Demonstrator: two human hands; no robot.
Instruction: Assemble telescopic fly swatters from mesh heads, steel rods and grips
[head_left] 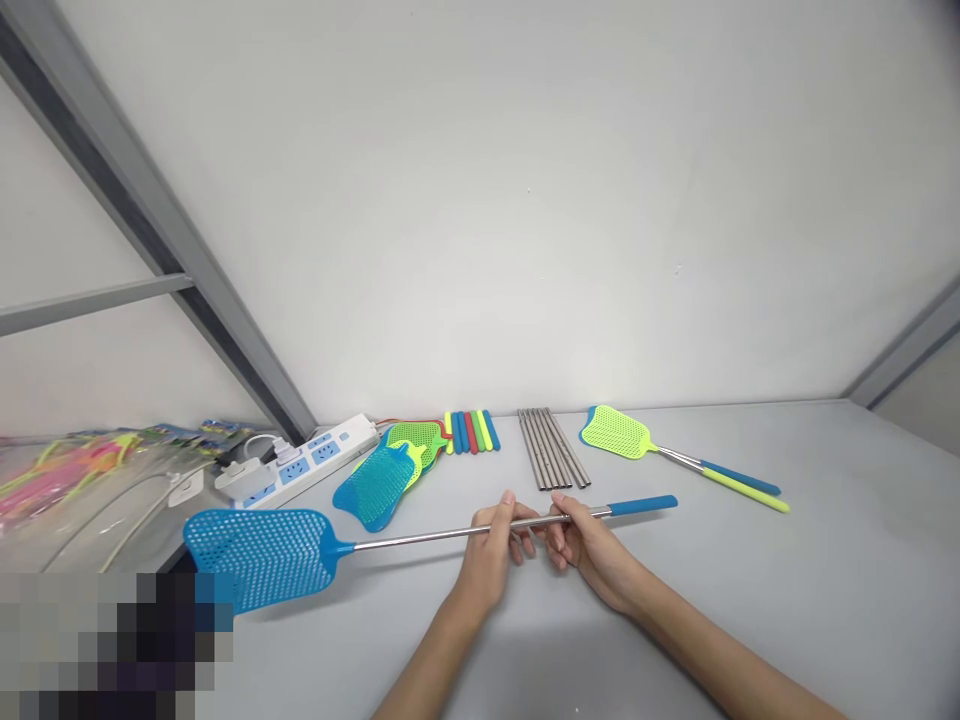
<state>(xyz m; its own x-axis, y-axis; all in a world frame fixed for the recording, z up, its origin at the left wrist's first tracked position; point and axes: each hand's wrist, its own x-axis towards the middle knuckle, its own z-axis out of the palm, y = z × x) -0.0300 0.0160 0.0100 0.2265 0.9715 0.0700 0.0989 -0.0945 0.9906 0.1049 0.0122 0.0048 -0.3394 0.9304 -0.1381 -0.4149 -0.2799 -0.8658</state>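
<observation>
Swatter (pixel 430 537) across the lower centre of the frame, perforated head (pixel 262 555) at left and grip (pixel 643 506) at right, its shadow falling on the grey tabletop (pixel 750 620). We see both hands closed lightly on the metal shaft (pixel 409 540): the left hand (pixel 489 555) holds it near its middle, thumb laid along it, and the right hand (pixel 592 555) pinches it just short of the grip, its other fingers loosely bent below. We judge the step in hand to be an adjustment or check of the shaft, with both ends already fitted. The next move, in our view, calls for a steady hold and force kept along the shaft, lest the thin metal bend.

We note a flat, scallop-edged sheet of blue plastic, a smooth, shiny round shaft and a matt, round-ended blue grip. Similar spare heads (pixel 379 482) overlap left of centre; slim coloured loose grips (pixel 472 432) and dull metal tubes (pixel 547 450) lie in rows at centre; two swatters (pixel 681 459) rest at right.
</observation>
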